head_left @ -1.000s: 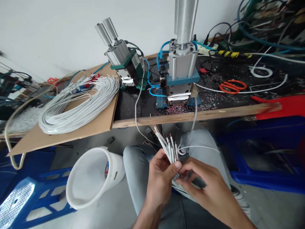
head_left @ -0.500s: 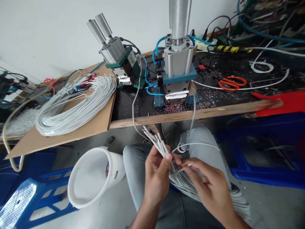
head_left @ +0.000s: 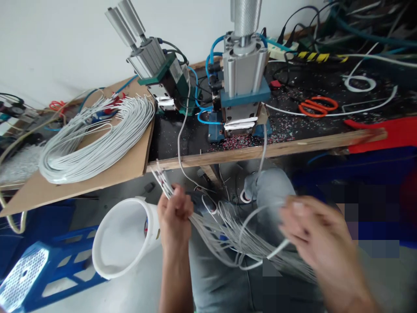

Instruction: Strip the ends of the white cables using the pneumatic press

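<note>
My left hand is closed around the ends of a bundle of white cables, whose tips stick up beyond the fist near the bench edge. The rest of the bundle runs right across my lap, smeared by motion. My right hand, also blurred, is closed at the right on a single white cable that bends in a loop between the hands. Facing me on the bench, a pneumatic press has white strips at its lower front.
A second press stands left of the first. A large cable coil lies on cardboard. Orange-handled scissors rest on the bench. Below are a white bucket and a blue stool.
My left hand has moved left with the bundle, and my right hand has moved right, drawing a single cable away. The hands are now far apart, and the view has shifted slightly.
</note>
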Demonstrator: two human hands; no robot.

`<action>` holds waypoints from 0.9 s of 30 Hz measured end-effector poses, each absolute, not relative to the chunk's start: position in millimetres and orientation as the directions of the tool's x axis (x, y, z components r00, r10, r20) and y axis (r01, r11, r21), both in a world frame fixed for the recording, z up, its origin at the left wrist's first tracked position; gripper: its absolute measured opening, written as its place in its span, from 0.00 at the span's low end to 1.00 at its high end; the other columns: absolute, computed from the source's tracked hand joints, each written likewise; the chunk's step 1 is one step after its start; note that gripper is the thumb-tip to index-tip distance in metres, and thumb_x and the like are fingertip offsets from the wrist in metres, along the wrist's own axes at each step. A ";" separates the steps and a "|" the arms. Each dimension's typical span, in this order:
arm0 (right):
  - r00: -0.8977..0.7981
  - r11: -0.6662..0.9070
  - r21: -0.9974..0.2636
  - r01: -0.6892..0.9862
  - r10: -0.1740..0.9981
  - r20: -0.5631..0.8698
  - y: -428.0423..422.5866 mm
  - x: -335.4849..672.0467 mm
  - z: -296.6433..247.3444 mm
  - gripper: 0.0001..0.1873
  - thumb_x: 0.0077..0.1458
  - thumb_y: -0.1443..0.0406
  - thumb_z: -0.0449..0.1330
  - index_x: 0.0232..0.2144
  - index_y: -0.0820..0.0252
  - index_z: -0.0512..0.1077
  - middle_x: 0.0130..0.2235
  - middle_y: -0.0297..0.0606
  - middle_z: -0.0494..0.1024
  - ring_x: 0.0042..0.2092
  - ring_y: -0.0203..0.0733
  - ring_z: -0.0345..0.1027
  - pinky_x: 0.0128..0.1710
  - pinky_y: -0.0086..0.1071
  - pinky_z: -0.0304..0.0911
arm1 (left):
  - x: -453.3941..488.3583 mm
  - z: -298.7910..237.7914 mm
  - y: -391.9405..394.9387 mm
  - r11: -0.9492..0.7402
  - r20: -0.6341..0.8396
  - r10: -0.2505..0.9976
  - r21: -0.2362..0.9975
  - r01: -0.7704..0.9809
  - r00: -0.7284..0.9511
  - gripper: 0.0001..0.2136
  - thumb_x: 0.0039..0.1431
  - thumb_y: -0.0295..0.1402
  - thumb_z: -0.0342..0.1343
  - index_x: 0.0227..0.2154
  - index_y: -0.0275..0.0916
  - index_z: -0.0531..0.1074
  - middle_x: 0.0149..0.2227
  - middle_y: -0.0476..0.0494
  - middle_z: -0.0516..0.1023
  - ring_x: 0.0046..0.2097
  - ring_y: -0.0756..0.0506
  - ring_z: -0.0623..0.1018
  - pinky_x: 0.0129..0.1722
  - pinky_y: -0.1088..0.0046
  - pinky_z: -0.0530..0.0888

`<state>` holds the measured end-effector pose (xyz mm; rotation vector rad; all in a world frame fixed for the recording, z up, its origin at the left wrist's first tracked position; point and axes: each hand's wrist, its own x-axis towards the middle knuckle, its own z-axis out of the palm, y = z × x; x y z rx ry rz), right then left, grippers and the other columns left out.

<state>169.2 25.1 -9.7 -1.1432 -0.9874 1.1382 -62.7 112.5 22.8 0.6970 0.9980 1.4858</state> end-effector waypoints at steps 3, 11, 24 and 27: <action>-0.053 -0.201 -0.907 -0.371 0.979 -0.196 40.8 142.5 -12.5 0.12 0.62 0.56 0.55 0.37 0.57 0.72 0.22 0.25 0.57 0.21 0.28 0.48 0.18 0.25 0.46 | -38.5 31.0 80.9 0.186 -0.186 0.982 0.960 -0.209 0.023 0.09 0.56 0.36 0.64 0.28 0.37 0.71 0.19 0.56 0.58 0.20 0.55 0.54 0.18 0.79 0.52; -0.116 -0.212 -0.939 -0.270 0.976 -0.187 35.8 121.1 -1.6 0.12 0.60 0.54 0.57 0.33 0.56 0.69 0.26 0.27 0.61 0.26 0.30 0.53 0.23 0.24 0.52 | -15.2 33.2 66.3 0.213 -0.228 0.963 0.971 0.112 0.146 0.09 0.59 0.37 0.61 0.30 0.37 0.73 0.23 0.53 0.65 0.24 0.52 0.58 0.23 0.76 0.57; -0.132 0.071 -0.990 0.119 0.990 0.055 36.4 124.3 1.6 0.08 0.63 0.63 0.53 0.38 0.54 0.72 0.31 0.32 0.72 0.33 0.36 0.66 0.32 0.30 0.61 | -16.0 35.3 65.0 0.138 -0.160 0.981 0.973 0.182 0.109 0.03 0.55 0.27 0.57 0.26 0.38 0.70 0.22 0.53 0.63 0.24 0.52 0.59 0.23 0.76 0.58; -0.096 0.265 -0.901 0.344 0.964 0.247 35.0 125.2 0.4 0.11 0.62 0.68 0.53 0.44 0.53 0.71 0.34 0.34 0.74 0.35 0.38 0.70 0.34 0.31 0.65 | -16.2 34.5 65.4 0.116 -0.150 0.981 0.963 0.243 0.123 0.03 0.53 0.25 0.55 0.27 0.38 0.69 0.22 0.54 0.62 0.24 0.52 0.58 0.23 0.76 0.58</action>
